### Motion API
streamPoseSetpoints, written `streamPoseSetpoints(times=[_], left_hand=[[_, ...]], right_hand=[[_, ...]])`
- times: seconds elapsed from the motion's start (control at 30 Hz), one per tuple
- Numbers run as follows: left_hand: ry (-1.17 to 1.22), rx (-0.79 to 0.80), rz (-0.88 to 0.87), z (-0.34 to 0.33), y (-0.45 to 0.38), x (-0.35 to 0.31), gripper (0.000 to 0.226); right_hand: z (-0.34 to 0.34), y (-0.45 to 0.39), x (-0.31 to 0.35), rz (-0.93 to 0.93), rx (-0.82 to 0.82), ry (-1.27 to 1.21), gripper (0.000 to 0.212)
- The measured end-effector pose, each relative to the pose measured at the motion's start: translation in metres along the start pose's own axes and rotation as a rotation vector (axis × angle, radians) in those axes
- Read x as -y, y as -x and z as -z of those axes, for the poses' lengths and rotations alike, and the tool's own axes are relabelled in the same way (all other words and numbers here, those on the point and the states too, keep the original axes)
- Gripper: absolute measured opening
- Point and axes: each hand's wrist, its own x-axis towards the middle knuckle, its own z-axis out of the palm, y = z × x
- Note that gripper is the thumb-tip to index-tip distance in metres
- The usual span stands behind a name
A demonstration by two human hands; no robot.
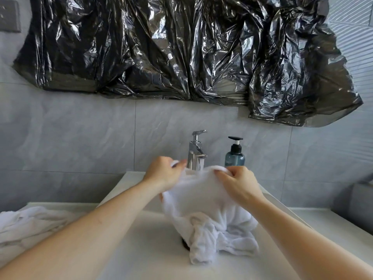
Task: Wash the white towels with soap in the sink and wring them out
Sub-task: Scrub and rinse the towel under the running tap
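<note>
Above the sink (141, 249), curled fingers (221, 174) grip towel (201, 199)

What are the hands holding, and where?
Both the left hand and right hand pinch the towel along its top edge, above the sink.

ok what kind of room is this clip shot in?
Most likely a bathroom, at a washbasin. A white sink sits against a grey tiled wall, with a chrome faucet and a pump soap bottle behind it. Black plastic sheeting covers the wall above.
</note>
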Motion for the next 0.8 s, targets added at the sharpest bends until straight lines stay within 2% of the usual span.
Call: streamPoseSetpoints(times=[0.03, 0.1, 0.2, 0.23, 0.3, 0.4, 0.5, 0.6, 0.7, 0.8], left_hand=[[-0.043, 0.045, 0.009, -0.002, 0.0, 0.005, 0.058], [-0.014, 0.075, 0.022, -0.004, 0.0, 0.013, 0.045], [0.072, 0.036, 0.052, 0.001, 0.002, 0.012, 0.013], [0.063, 0.024, 0.051, 0.004, 0.003, 0.011, 0.008], [-0.017, 0.041, 0.01, 0.009, 0.006, 0.01, 0.019], [-0.16, 0.169, -0.119, 0.012, 0.014, 0.006, 0.046], [0.055, 0.373, -0.213, 0.005, 0.024, -0.004, 0.048], [0.336, 0.516, -0.156, -0.005, 0.03, -0.011, 0.035], [0.308, 0.377, -0.19, -0.004, 0.026, -0.016, 0.015], [0.307, 0.134, -0.237, 0.0, 0.024, -0.022, 0.031]], right_hand=[[0.0, 0.0, -0.002, 0.002, 0.049, 0.041, 0.045], [-0.002, 0.001, -0.005, 0.017, 0.12, 0.079, 0.041], [-0.006, 0.003, -0.003, 0.083, 0.093, 0.038, 0.035], [-0.007, 0.003, -0.001, 0.117, 0.073, 0.019, 0.033], [-0.008, 0.005, 0.002, 0.184, 0.054, -0.033, 0.033], [-0.011, 0.008, 0.004, 0.277, 0.051, -0.069, 0.03], [-0.014, 0.01, 0.006, 0.363, 0.021, -0.077, 0.017], [-0.012, 0.009, 0.008, 0.366, -0.021, -0.088, 0.022], [-0.006, 0.006, 0.005, 0.299, -0.013, -0.102, 0.032], [-0.005, 0.005, -0.001, 0.174, 0.143, -0.03, 0.055]])
